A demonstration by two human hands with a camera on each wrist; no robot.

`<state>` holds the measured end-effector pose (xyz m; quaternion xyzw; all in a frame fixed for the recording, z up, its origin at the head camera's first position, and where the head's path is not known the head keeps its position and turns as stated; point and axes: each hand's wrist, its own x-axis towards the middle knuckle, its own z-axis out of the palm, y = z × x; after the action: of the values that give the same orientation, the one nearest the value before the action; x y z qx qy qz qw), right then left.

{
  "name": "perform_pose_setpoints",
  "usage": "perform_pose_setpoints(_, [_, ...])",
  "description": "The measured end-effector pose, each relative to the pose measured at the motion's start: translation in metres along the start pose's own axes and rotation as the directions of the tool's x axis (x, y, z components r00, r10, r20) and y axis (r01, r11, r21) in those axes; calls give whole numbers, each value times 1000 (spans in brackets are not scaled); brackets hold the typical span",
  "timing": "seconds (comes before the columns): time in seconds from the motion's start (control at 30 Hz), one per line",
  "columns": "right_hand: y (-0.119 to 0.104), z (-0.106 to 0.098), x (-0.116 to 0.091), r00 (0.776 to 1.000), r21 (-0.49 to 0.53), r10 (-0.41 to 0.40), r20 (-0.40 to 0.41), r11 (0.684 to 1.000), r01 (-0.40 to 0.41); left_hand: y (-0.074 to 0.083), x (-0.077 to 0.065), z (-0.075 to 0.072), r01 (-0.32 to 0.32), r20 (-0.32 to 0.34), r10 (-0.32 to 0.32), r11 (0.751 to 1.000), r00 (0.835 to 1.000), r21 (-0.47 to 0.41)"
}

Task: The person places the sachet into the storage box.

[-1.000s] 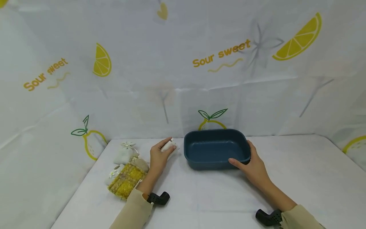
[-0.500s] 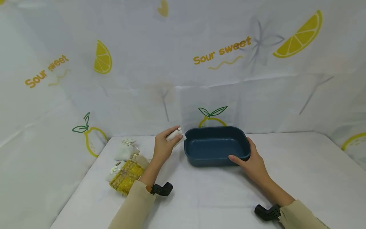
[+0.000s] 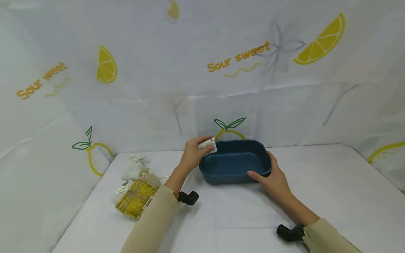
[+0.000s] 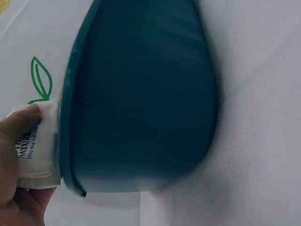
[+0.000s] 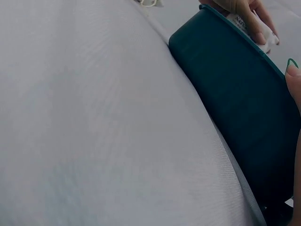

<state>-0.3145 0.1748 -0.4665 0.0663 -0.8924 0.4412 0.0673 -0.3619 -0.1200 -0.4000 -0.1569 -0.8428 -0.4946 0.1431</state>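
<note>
My left hand (image 3: 193, 153) pinches a small white cloth pouch (image 3: 207, 143) above the left rim of a dark blue rectangular basin (image 3: 234, 180). Dark lettering shows on the pouch (image 4: 40, 146) in the left wrist view, with the thumb lying across it. My right hand (image 3: 274, 181) grips the basin's right front corner, its thumb over the front rim and the other fingers round the right side. Inside the basin I see only its bare floor. The right wrist view catches the basin's side (image 5: 235, 103) and the left hand (image 5: 247, 12) over the far rim.
On the left of the white-covered table (image 3: 240, 218) lie a yellow patterned pouch (image 3: 136, 198), a white drawstring bag (image 3: 133, 170), a beige pouch (image 3: 152, 179) and a white pouch with a flower (image 3: 123, 189). A lemon-printed curtain (image 3: 152, 88) stands behind.
My left hand has carried the white pouch rightward and up from the table beside the basin to over its left rim. The right hand keeps its hold on the basin.
</note>
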Motion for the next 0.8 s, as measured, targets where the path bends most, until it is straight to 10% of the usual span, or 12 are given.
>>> perform_pose_setpoints(0.27, [1, 3, -3, 1000, 13, 0, -20, 1000, 1, -8, 13, 19, 4, 106, -17, 993, 994, 121])
perform_pose_setpoints(0.8, [1, 1, 0, 999, -13, -14, -32, 1000, 13, -12, 21, 34, -55, 256, -70, 891, 964, 451])
